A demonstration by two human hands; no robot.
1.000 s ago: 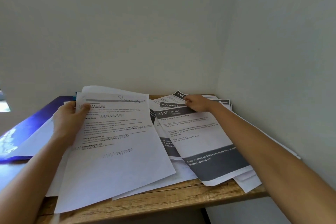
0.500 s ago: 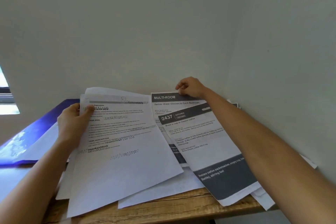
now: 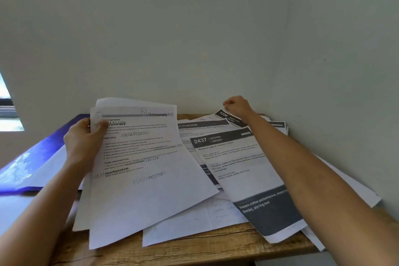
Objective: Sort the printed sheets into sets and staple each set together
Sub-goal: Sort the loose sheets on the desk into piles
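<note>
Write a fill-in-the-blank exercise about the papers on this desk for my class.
The sheet headed 2437 is labelled ___.
The right hand is at the corner of a sheet numbered ___.
The left hand grips the scribbled sheets with its ___ on top.
The folder beside the left hand is ___.
Missing words: KITCHEN; 1226; thumb; blue.

The left hand (image 3: 84, 142) is raised over the desk's (image 3: 194, 248) left half, thumb on top and fingers curled behind the sheaf (image 3: 140, 168) it grips. The right arm stretches over the desk's right side to its far edge. The right hand (image 3: 237, 107) has curled fingers, hold unclear.
</note>
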